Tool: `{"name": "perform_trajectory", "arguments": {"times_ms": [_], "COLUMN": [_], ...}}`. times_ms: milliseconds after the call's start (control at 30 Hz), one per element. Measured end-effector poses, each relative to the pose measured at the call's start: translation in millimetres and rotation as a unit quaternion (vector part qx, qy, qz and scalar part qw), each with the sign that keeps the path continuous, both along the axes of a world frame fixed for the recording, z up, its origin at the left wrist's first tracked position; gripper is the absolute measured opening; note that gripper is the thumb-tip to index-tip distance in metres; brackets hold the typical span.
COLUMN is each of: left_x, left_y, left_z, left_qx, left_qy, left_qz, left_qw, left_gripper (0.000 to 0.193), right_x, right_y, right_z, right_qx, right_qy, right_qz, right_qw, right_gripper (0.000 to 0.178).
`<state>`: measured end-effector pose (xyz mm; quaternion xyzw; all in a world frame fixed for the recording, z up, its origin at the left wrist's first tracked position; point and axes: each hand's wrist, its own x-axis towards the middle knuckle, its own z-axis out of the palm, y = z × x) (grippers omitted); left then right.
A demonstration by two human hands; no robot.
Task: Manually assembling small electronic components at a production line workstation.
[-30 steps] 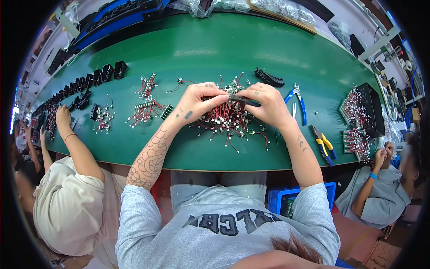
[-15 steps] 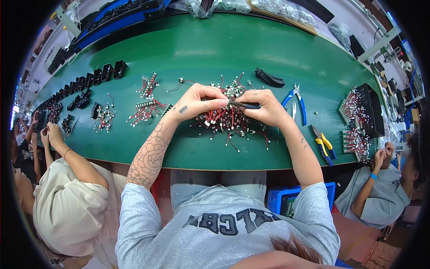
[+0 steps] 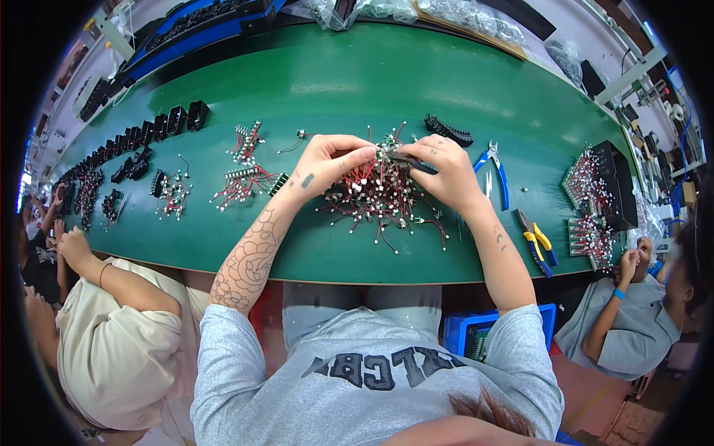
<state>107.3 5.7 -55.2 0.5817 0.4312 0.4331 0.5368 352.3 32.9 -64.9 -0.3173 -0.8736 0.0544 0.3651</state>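
Observation:
My left hand is closed in a pinch, with its fingertips at the top of a heap of small circuit boards with red wires and white connectors. The tiny piece between those fingers is too small to name. In my right hand is a pair of small pliers with dark handles, their metal tips close to the left fingertips. Part of the heap lies hidden behind both hands. To its left are smaller bunches of wired boards.
Blue-handled pliers and yellow-and-blue pliers lie to the right. A black strip is beyond my right hand. More wired boards stand by a black box. Black housings line the left. People sit on both sides.
My right hand has drawn slightly right and up, and the pliers' handles have spread apart. My left hand has barely moved. The left neighbour's hand has dropped lower.

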Motion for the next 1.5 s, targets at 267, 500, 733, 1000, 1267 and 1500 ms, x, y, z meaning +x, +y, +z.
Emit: {"name": "perform_trajectory", "arguments": {"times_ms": [267, 500, 733, 1000, 1267, 1500], "left_x": [-4, 0, -5, -7, -7, -6], "left_y": [2, 0, 5, 4, 4, 3], "left_z": [-3, -2, -9, -2, -3, -5], "left_qx": [-0.004, 0.001, 0.025, 0.011, 0.005, 0.016], "left_qy": [0.013, 0.028, -0.007, -0.034, -0.027, -0.017], "left_qz": [-0.039, -0.049, -0.068, -0.063, -0.074, -0.082], "left_qw": [0.999, 0.998, 0.997, 0.997, 0.997, 0.996], "left_gripper": [0.018, 0.014, 0.008, 0.009, 0.01, 0.009], "right_x": [2, 2, 3, 1, 2, 0], "right_y": [0, -1, 0, -2, 1, -1], "right_z": [4, 5, 1, 6, 1, 2], "right_qx": [-0.027, -0.009, -0.122, -0.131, -0.076, -0.057], "right_qy": [-0.022, -0.024, -0.012, 0.003, -0.009, -0.016], "right_qz": [-0.006, 0.014, 0.045, 0.057, 0.039, 0.043], "right_qw": [0.999, 1.0, 0.991, 0.99, 0.996, 0.997], "right_gripper": [0.037, 0.038, 0.034, 0.034, 0.035, 0.034]}}
